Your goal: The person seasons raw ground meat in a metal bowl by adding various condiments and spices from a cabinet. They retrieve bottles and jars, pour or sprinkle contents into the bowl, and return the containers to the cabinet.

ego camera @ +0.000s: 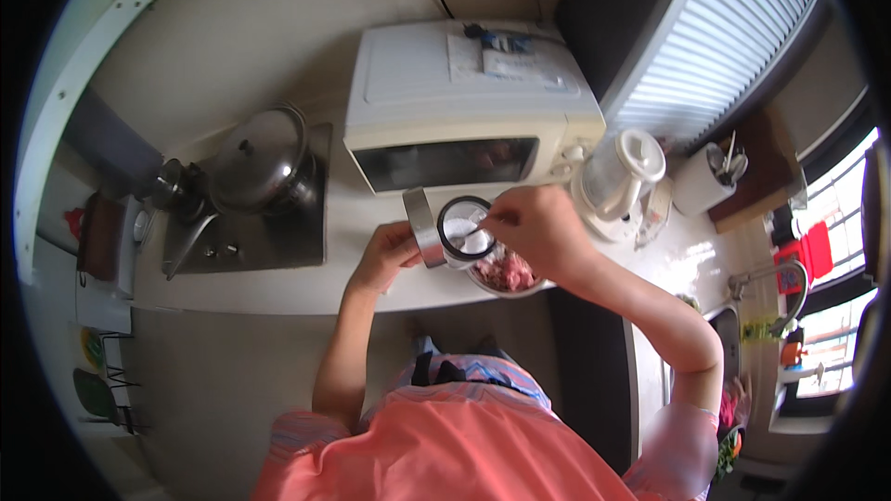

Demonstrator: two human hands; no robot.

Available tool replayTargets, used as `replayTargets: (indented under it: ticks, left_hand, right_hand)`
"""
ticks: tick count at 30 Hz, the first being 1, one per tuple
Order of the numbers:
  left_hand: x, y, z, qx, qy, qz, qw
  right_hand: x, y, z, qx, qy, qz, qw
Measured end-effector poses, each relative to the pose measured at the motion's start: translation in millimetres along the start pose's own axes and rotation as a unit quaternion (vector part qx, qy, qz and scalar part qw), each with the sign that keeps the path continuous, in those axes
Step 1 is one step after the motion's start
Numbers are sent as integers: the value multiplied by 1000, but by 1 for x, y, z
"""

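Observation:
My left hand (386, 257) grips a clear jar with a black rim (441, 238), tilted towards me. Its silver lid (424, 226) stands swung open on the left side. Inside the jar lies a white granular substance (457, 227), perhaps salt or sugar. The fingertips of my right hand (539, 223) pinch the thin handle of a small spoon (477, 242), whose end is in the jar mouth. Below and right of the jar, a bowl (507, 293) of raw ground meat (511, 273) sits near the counter's front edge, partly hidden by the jar and my right hand.
A white microwave (473, 118) stands behind my hands. To the left, a lidded steel pot (257, 163) sits on the gas hob (278, 250). An electric kettle (619, 174) and a white utensil holder (699, 181) are at right, with a sink tap (800, 285) beyond.

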State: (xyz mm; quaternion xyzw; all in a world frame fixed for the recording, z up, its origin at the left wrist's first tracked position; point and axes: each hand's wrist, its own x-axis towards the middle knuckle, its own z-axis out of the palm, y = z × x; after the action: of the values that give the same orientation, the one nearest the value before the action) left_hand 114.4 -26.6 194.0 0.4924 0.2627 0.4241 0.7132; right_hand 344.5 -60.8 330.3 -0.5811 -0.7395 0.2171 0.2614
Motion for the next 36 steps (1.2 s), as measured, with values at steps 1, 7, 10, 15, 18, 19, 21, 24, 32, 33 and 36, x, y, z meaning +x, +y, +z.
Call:
replayTargets:
  ticks: [1, 7, 10, 15, 18, 19, 21, 24, 32, 33, 36]
  left_hand:
    - [-2, -2, -6, -3, 28, 13, 1000]
    - [2, 46, 0, -128, 12, 78, 989]
    - [1, 99, 2, -117, 92, 143, 979]
    - [3, 249, -3, -43, 171, 255, 951]
    - [30, 349, 7, 26, 207, 302, 930]
    - [41, 378, 18, 71, 217, 321, 919]
    - [71, 426, 29, 103, 229, 342, 905]
    - [105, 476, 31, 117, 240, 371, 889]
    - [197, 501, 9, 126, 371, 388, 834]
    - [202, 500, 1, 129, 391, 392, 823]
    - [213, 499, -18, 139, 421, 397, 804]
  right_hand:
    - [13, -8, 9, -79, -23, -32, 996]
    - [56, -59, 1, -169, -38, -144, 974]
    - [48, -97, -42, -65, 112, -220, 967]
    - [4, -102, -110, 31, 159, -320, 933]
    - [-19, -77, -111, 72, 92, -245, 962]
    - [-26, -65, -109, 47, 65, -228, 970]
    - [-36, -53, -101, 77, 43, -185, 979]
    - [-50, -26, -80, 149, -6, -95, 984]
    - [-96, 10, -39, 303, 0, 26, 953]
    - [-101, 15, -30, 337, 4, 57, 940]
    - [-109, 21, -13, 393, 13, 95, 915]
